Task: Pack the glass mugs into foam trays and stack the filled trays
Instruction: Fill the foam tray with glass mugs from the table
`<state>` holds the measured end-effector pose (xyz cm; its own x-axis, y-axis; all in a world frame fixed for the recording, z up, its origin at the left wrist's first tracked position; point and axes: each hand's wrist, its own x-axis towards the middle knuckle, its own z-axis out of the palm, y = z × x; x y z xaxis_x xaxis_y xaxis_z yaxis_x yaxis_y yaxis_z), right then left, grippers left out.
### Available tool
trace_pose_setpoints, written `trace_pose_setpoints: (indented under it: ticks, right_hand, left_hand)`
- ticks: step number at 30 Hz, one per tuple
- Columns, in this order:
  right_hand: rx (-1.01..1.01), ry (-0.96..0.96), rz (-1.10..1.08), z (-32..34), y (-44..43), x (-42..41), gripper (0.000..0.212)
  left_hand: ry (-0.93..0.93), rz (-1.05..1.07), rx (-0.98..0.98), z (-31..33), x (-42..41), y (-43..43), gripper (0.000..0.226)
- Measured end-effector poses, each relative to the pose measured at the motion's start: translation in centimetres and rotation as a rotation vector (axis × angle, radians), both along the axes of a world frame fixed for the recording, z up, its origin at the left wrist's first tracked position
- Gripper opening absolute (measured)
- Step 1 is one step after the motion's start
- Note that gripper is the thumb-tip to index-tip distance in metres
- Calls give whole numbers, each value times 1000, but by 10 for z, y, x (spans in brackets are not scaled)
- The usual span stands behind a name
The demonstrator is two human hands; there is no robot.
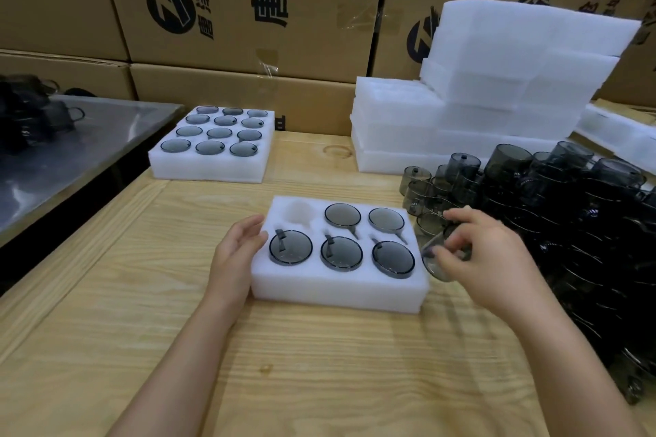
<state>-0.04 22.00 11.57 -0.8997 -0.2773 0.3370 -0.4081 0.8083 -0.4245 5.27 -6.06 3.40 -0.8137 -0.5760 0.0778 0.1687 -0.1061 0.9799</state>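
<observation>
Right hand [486,259] grips a smoky grey glass mug [435,264] just right of the white foam tray [337,294] (one pocket [300,214] empty); left hand [236,248] rests open against it. Probably fragile and slick: grasp round the body.

Saw a pale wooden desk [319,365] with straight grain running left to right; noted a wide border strip [78,259] along its left edge, a round knot [337,150] near its far edge and a small dark spot [264,368] toward its near edge; found a grey metal table [106,152] just beside the left edge, its top shiny with glare; faced brown cardboard boxes [230,3] stacked behind the far edge, printed with black characters and a round black logo [170,7]; spotted clear tape [268,64] crumpled over one box's seam.
</observation>
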Motion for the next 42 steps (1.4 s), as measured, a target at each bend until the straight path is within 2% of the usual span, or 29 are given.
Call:
trace_pose_setpoints:
  ticks: [2,5,8,12,14,16,20,25,29,32,35,39,42]
  right_hand:
    - [-243,-3,37,9,-10,-5,30]
    - [-656,-201,118,22,-37,-20,27]
    - [-785,-445,118,28,-73,-39,30]
    - [-731,-656,156,22,-120,-58,32]
    - [-672,-698,173,20,-139,-61,37]
    - [-547,-660,192,21,-152,-63,42]
    - [-171,-580,247,26,-172,-63,45]
    - [38,-470,256,32,-186,-63,40]
    - [84,-499,273,39,-188,-62,32]
    - [60,-561,270,40,-184,-58,47]
    - [93,-564,259,43,-182,-56,48]
    - [204,-510,246,44,-184,-56,47]
    - [344,-439,240,46,-189,-57,37]
  left_hand:
    - [7,2,9,0,-1,0,24]
    - [15,-1,10,0,-1,0,24]
    - [30,-3,-1,0,-2,0,23]
    - [51,1,-9,0,-2,0,24]
    - [57,1,-12,-1,-2,0,24]
    - [63,7,-14,-1,-3,0,24]
    - [87,16,-20,-2,-4,1,23]
    - [91,15,-31,-4,-5,1,23]
    - [86,26,-38,-4,-4,1,22]
    - [83,29,-50,-5,-4,1,22]
    - [87,29,-38,-5,-4,1,21]
    - [76,18,-16,-4,-4,1,24]
    - [55,0,-14,-5,-5,-1,29]
